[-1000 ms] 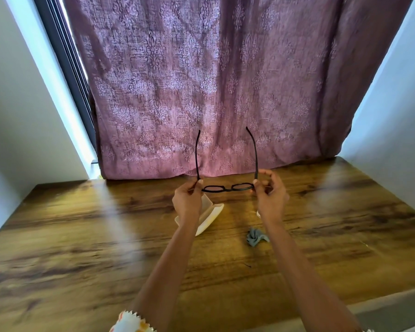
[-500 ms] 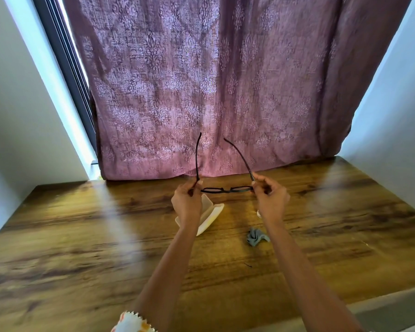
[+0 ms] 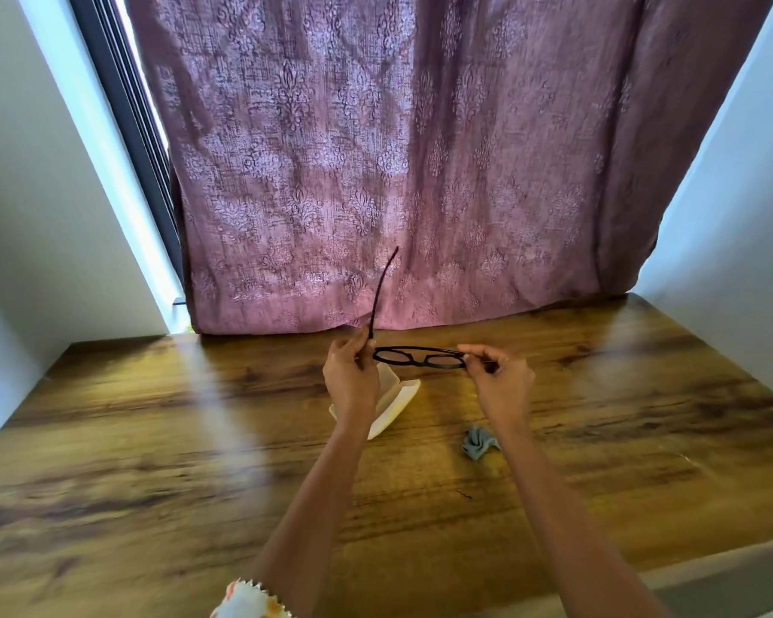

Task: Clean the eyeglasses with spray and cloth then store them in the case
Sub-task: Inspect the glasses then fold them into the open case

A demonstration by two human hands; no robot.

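Black-framed eyeglasses (image 3: 418,358) hang in the air above the wooden table (image 3: 152,439), held at both ends. My left hand (image 3: 349,376) grips the left hinge, and that temple arm sticks up toward the curtain. My right hand (image 3: 500,376) pinches the right end, where the temple lies folded flat behind the lenses. A white eyeglass case (image 3: 398,403) lies open on the table just under my left hand, partly hidden by it. A crumpled grey cloth (image 3: 478,443) sits on the table beside my right forearm. No spray bottle shows.
A mauve patterned curtain (image 3: 398,171) hangs behind the table's far edge. Pale walls (image 3: 732,194) close in on both sides, and a dark window frame (image 3: 130,127) runs along the left. The table's near edge (image 3: 710,577) is at the lower right.
My right hand has folded the right temple arm down against the frame. The left temple still stands up. Both hands stay near the same spot.
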